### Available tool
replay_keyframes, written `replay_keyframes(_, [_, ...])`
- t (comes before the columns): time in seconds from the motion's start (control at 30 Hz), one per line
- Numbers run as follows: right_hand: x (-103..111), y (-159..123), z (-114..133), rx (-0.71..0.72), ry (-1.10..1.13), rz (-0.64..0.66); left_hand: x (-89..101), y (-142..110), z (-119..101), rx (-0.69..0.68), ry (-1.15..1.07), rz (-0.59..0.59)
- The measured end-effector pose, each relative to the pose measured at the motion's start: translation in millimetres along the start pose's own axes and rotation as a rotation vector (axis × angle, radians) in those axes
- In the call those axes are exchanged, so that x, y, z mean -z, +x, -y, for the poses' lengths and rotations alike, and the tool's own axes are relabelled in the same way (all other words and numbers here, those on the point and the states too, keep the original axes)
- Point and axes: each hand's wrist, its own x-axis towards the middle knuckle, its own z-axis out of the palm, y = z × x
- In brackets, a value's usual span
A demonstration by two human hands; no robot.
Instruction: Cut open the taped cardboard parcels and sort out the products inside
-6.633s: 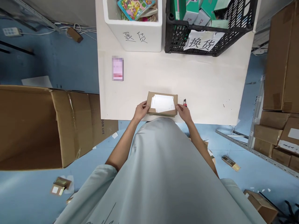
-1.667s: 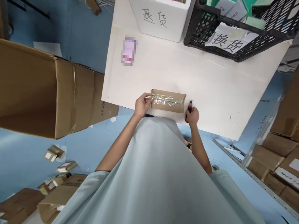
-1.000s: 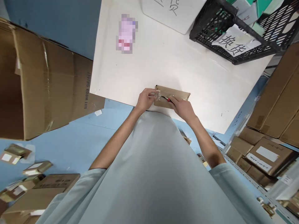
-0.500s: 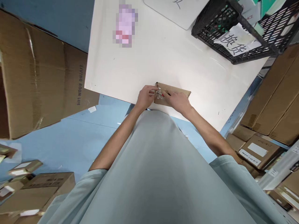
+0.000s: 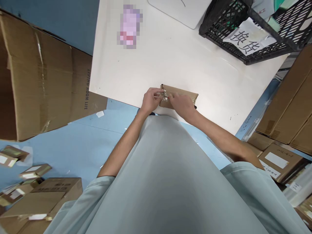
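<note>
A small, flat cardboard box [image 5: 180, 91] lies near the front edge of the white table, with crinkled, shiny clear tape [image 5: 165, 97] at its left end. My left hand [image 5: 151, 100] is at that end, its thumb and fingers closed at the tape and the box's edge. From the right, my right hand [image 5: 183, 103] reaches over the box, fingers curled and pressed together. A tiny red spot shows at its fingertips, and a small dark end shows by the heel of the hand; what it grips is mostly hidden.
On the white table [image 5: 146, 65] are a blurred-out pink item [image 5: 130, 26], a white board [image 5: 180, 9] and a black plastic crate [image 5: 224, 39] with a handwritten paper. Large cartons stand left [image 5: 58, 74] and right [image 5: 285, 100]; smaller boxes [image 5: 41, 198] lie lower left.
My right hand has shifted slightly left along the box, and a dark end now shows beside its heel. My left hand stays at the taped end. The view has turned slightly.
</note>
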Motion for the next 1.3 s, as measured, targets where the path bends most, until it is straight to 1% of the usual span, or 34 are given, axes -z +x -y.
replay_keyframes(0.07, [-7, -3, -6, -0.037, -0.009, 0.008, -0.2, -1, -1, 0.014, 0.011, -0.017])
replay_keyframes(0.13, [-16, -11, -20, -0.071, -0.017, 0.027, -0.6, -1, -1, 0.020, 0.016, -0.030])
replay_keyframes(0.3, [-35, -54, -71, -0.180, -0.063, 0.099, -2.5, 0, 0, 0.011, 0.004, -0.058])
replay_keyframes(0.4, [-41, -76, -90, -0.200, -0.085, 0.094, -3.2, 1, -1, 0.022, 0.011, -0.066])
replay_keyframes(0.5, [-45, -82, -93, -0.207, -0.081, 0.068, -2.7, 0, -5, 0.022, 0.040, -0.068])
replay_keyframes(0.7, [-48, -81, -83, -0.216, -0.039, 0.052, -1.0, -5, -6, 0.002, 0.137, -0.049])
replay_keyframes(0.77, [-51, -80, -82, -0.226, -0.021, 0.035, -3.6, -8, -9, -0.054, 0.235, -0.088])
replay_keyframes(0.83, [-54, -79, -82, -0.234, 0.003, 0.004, -11.4, -8, -18, -0.192, 0.352, -0.109])
replay_keyframes(0.87, [-55, -80, -83, -0.237, 0.017, -0.012, -18.0, -7, -25, -0.284, 0.403, -0.078])
replay_keyframes(0.9, [-57, -81, -84, -0.240, 0.033, -0.024, -26.4, -6, -32, -0.378, 0.443, -0.012])
replay_keyframes(0.97, [-61, -88, -85, -0.258, 0.069, -0.048, -47.5, -1, -45, -0.544, 0.497, 0.183])
replay_keyframes(1.03, [-67, -99, -84, -0.304, 0.113, -0.079, -70.2, 4, -54, -0.653, 0.533, 0.352])
replay_keyframes(1.07, [-70, -104, -83, -0.338, 0.138, -0.099, -80.3, 6, -56, -0.682, 0.548, 0.403])
replay_keyframes(1.1, [-73, -110, -81, -0.380, 0.167, -0.117, -88.8, 8, -57, -0.698, 0.560, 0.432])
replay_keyframes(1.17, [-80, -119, -75, -0.468, 0.244, -0.140, -100.0, 10, -54, -0.703, 0.568, 0.446])
replay_keyframes(1.23, [-85, -124, -67, -0.546, 0.349, -0.134, -104.3, 11, -49, -0.700, 0.555, 0.437])
replay_keyframes(1.3, [-88, -124, -57, -0.594, 0.458, -0.113, -104.7, 10, -45, -0.697, 0.539, 0.425])
